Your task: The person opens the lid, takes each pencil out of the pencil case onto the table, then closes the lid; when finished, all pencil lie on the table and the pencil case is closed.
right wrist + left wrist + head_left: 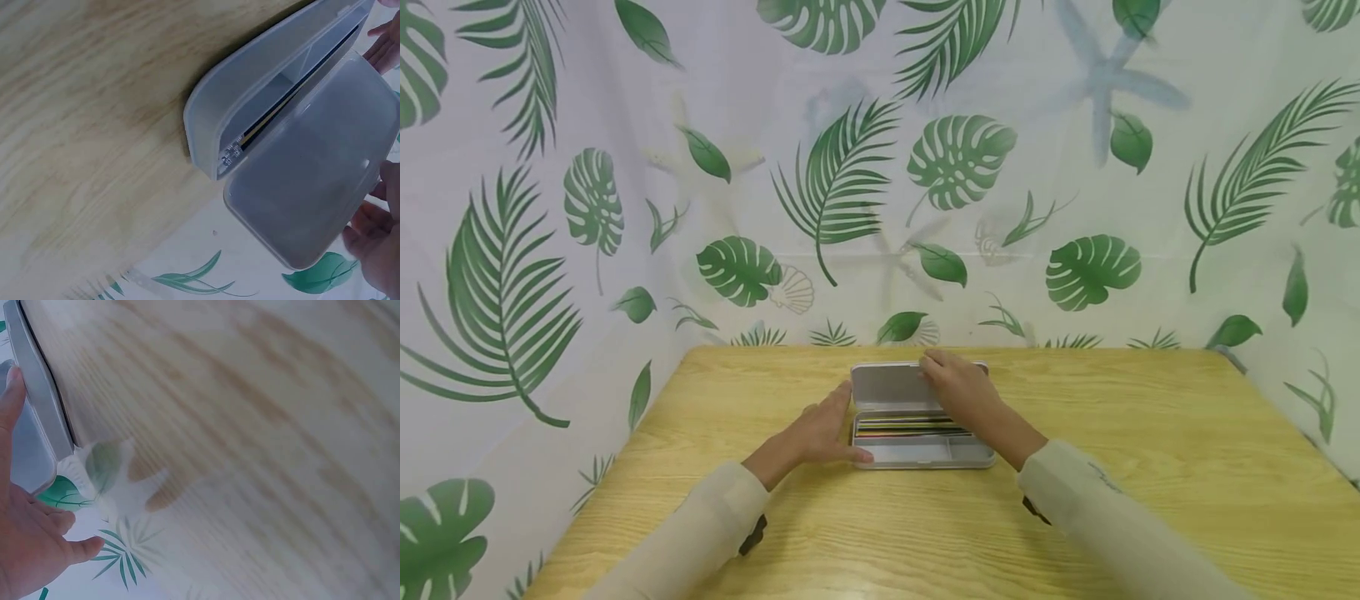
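Observation:
A pale grey pencil case (902, 452) lies on the table with its lid (883, 386) raised at the back. Several thin pencils (887, 428) fill the rear compartment; the front part is split by a small divider (949, 449). My left hand (823, 433) is spread at the case's left end, its thumb at the front corner and its fingers by the lid's left edge. In the left wrist view, that thumb (14, 394) presses on the case's rim. My right hand (966, 400) pinches the lid's upper edge. A clear, bumpy thing (231, 153) shows inside one end of the case.
The wooden table (1120, 433) stretches out on both sides of the case. Behind and to the left hangs a white cloth (850, 308) printed with green leaves. Long light sleeves (707, 517) cover both forearms, and dark straps show at the cuffs.

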`<action>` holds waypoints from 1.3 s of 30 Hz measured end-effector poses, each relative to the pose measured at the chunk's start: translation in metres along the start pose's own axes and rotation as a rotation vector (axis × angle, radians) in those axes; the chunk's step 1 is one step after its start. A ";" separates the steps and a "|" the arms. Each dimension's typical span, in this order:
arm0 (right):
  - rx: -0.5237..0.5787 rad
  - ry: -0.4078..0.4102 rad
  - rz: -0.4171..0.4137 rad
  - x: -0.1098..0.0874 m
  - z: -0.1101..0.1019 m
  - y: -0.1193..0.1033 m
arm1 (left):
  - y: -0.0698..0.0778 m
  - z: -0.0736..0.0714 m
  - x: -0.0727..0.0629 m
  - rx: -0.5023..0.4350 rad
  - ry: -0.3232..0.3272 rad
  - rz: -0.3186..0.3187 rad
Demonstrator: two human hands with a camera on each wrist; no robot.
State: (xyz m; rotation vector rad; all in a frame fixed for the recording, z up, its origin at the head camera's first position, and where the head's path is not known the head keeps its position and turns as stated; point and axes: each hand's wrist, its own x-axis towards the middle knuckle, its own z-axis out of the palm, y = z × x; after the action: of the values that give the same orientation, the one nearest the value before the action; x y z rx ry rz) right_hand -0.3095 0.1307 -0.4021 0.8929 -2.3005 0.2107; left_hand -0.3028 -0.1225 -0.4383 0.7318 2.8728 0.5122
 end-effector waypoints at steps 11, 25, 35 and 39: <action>0.062 -0.231 0.158 0.001 0.019 0.017 | 0.005 -0.001 -0.002 0.084 0.059 0.058; 0.190 -0.531 0.341 -0.001 0.033 0.021 | 0.009 -0.005 0.000 0.096 -0.073 0.069; 0.333 -0.404 0.426 -0.011 0.016 0.033 | 0.008 -0.005 0.004 -0.015 -0.108 0.058; 0.480 -0.387 0.458 -0.025 0.001 0.040 | 0.006 -0.006 0.004 -0.030 -0.114 0.048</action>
State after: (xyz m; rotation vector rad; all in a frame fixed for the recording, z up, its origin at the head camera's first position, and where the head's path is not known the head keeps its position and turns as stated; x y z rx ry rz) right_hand -0.3223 0.1741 -0.4153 0.6478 -2.8598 0.8856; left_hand -0.3052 -0.1171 -0.4309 0.7998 2.7424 0.5011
